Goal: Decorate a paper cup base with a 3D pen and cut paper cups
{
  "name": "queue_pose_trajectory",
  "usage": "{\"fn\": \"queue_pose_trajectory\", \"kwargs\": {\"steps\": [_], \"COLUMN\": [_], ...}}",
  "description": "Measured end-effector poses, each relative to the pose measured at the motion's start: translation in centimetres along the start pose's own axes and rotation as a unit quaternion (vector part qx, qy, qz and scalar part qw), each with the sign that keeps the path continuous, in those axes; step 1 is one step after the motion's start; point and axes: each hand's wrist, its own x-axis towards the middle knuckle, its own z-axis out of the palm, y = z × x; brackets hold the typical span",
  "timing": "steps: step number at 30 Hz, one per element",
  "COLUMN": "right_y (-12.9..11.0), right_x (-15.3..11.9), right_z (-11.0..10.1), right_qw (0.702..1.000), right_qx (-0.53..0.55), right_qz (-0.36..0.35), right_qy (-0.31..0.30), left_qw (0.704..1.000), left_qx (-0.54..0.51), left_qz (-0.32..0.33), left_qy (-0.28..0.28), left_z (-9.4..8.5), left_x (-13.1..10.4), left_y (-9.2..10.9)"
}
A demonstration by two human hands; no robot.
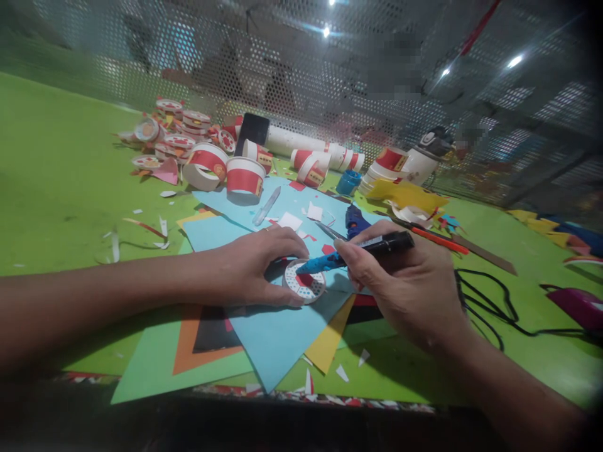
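My left hand (277,267) rests on the blue paper, its thumb and fingers curved around a small round white paper piece (311,291). That piece has a raised rim, a red centre and rows of blue dots. My right hand (405,276) grips a black marker pen (384,243) whose front part is smeared blue. The pen's tip meets the top of the round piece, near its red middle. A slim pointed metal tool (331,231) sticks out by my right fingers; whether they hold it too is unclear. Under both hands lie light blue paper sheets (268,339).
Red-and-white paper cups (245,179) stand behind the sheets, with decorated round pieces (176,141) piled left. Further right are a blue paint jar (348,182), a blue glue gun (356,221), an orange-red tool (440,240) and a black cord (494,314). Paper scraps litter the green table (61,188).
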Motion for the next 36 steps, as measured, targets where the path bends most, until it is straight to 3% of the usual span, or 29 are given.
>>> {"fn": "queue_pose_trajectory", "kwargs": {"steps": [2,6,8,19,25,31,36], "right_y": [-0.2,-0.4,-0.5,0.9,1.1,0.9,0.1], "right_x": [0.0,0.0,0.1,0.4,0.2,0.7,1.5], "right_z": [-0.1,-0.4,-0.5,-0.6,-1.0,-1.3,-1.1], "right_qw": [1.0,0.982,0.976,0.964,0.958,0.941,0.91], "right_qx": [0.009,0.104,0.126,0.232,0.251,0.284,0.351], "right_qz": [0.006,0.045,0.053,0.081,0.081,0.133,0.192], "right_qy": [0.028,0.149,0.171,0.103,0.11,0.123,0.108], "left_qw": [1.0,1.0,1.0,1.0,1.0,0.999,0.998], "left_qx": [-0.001,-0.002,-0.002,-0.005,-0.004,-0.002,0.005], "left_qz": [-0.002,0.0,0.001,-0.003,-0.016,-0.043,-0.065], "left_qy": [0.0,-0.006,-0.007,-0.018,-0.018,-0.014,-0.007], "left_z": [0.1,0.0,0.0,0.0,0.0,0.1,0.2], "left_x": [0.0,-0.2,-0.2,-0.1,-0.1,-0.1,-0.1], "left_y": [-0.1,-0.2,-0.2,-0.2,-0.1,0.0,-0.1]}}
